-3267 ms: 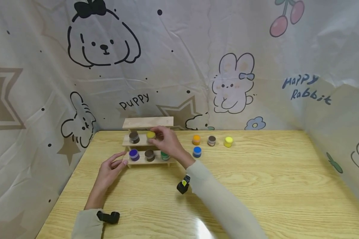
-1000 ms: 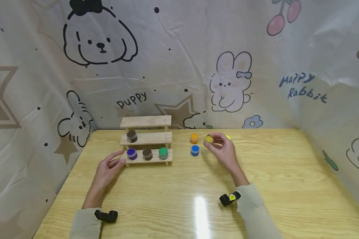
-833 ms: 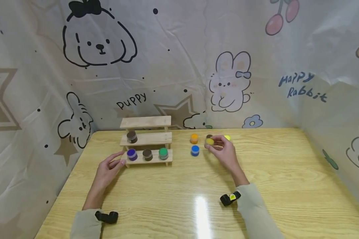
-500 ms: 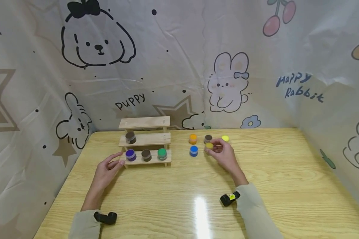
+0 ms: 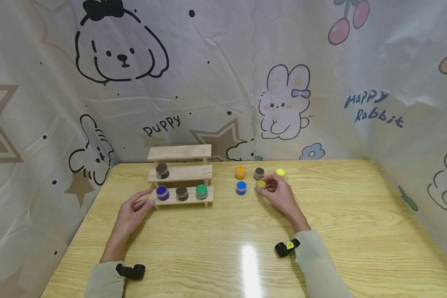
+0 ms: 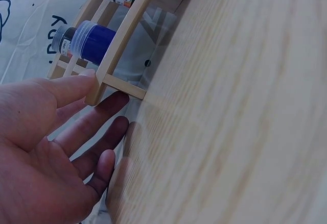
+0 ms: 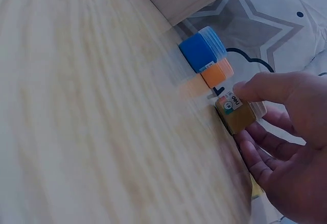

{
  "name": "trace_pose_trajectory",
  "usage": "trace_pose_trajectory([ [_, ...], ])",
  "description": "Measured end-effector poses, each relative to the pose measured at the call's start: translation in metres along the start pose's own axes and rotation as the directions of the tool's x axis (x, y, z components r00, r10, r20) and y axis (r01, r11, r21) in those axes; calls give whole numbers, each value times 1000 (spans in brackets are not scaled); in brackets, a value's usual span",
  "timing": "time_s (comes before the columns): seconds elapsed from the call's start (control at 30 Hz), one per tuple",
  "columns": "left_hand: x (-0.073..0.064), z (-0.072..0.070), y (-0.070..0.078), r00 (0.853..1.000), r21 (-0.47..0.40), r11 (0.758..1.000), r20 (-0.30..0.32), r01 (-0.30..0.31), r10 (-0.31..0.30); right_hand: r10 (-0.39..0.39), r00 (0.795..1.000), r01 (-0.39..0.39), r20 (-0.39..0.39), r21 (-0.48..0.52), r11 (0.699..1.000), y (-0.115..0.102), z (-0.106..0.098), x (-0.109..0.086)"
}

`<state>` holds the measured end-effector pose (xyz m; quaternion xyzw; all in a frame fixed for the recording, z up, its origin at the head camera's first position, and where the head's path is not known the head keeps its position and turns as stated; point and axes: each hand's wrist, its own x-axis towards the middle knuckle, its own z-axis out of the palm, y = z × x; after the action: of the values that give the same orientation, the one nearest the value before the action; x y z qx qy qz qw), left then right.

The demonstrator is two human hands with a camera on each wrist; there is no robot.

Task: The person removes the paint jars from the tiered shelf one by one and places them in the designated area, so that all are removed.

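Note:
My right hand (image 5: 281, 194) pinches a mustard-yellow paint jar (image 5: 260, 184) between thumb and fingers. In the right wrist view this jar (image 7: 237, 114) has a clear lid and a small label, and its base is at the tabletop. My left hand (image 5: 132, 213) holds the lower left end of a three-step wooden rack (image 5: 179, 152), thumb on the board's edge, as the left wrist view shows. On the bottom step stand a purple jar (image 5: 162, 193), a dark brown jar (image 5: 182, 193) and a green jar (image 5: 202, 191). Another dark jar (image 5: 162, 171) stands on the middle step, at left.
Left of my right hand is a blue jar (image 5: 241, 188). Behind it stands an orange jar (image 5: 240, 172), then a greyish-brown jar (image 5: 259, 173) and a bright yellow jar (image 5: 280, 172) to its right. A printed cloth (image 5: 223, 82) hangs behind the wood-grain table (image 5: 193, 248).
My right hand has taken the mustard-yellow jar off the middle step, moved it right, then lowered it toward the table in front of the greyish-brown jar. My left hand stays at the rack.

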<state>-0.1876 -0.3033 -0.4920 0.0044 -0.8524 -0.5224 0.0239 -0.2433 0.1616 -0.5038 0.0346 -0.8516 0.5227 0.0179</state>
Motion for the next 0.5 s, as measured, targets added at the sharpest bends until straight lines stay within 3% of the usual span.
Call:
trace_pose_trajectory([
  [0.5,1,-1,-2,1000,-3,1000,-4,-12,12,-9,999,10,39,-11,1000,0,-6,0],
])
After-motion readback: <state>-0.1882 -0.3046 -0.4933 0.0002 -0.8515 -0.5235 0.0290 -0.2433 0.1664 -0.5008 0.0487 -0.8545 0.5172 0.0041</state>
